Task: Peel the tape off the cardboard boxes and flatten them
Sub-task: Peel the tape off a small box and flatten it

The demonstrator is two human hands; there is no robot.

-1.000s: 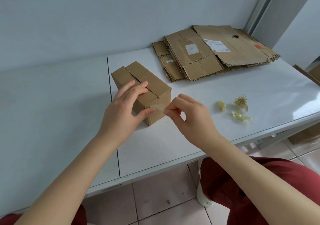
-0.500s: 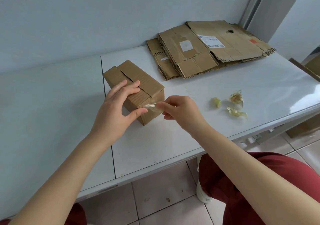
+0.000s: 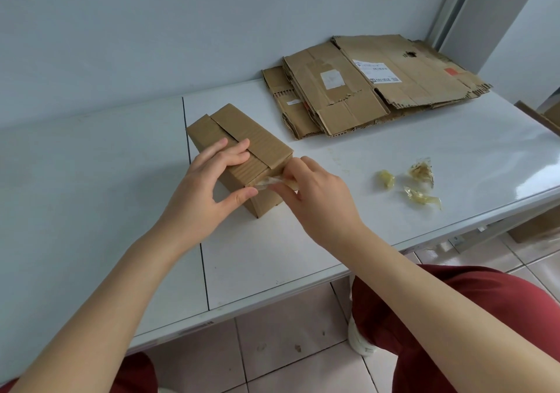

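The box (image 3: 242, 150) is steadied by the left hand (image 3: 209, 186), fingers on top and thumb at its end, so the tape (image 3: 269, 183) pinched by the right hand (image 3: 318, 192) can be peeled.

One box (image 3: 242, 144), one tape strip (image 3: 270, 182), three wads (image 3: 387, 178) (image 3: 421, 171) (image 3: 421, 198), two hands (image 3: 209, 189) (image 3: 321, 198), perhaps three flattened cartons (image 3: 339, 101), stacked.

A small brown box (image 3: 260, 147) sits closed at the centre of the tabletop (image 3: 303, 241), its top flaps overlapping and a clear strip of tape (image 3: 266, 183) lifted from its near end. Flattened boxes (image 3: 363, 89) lie stacked at two o'clock from it, and three crumpled tape wads (image 3: 421, 197) at three o'clock.
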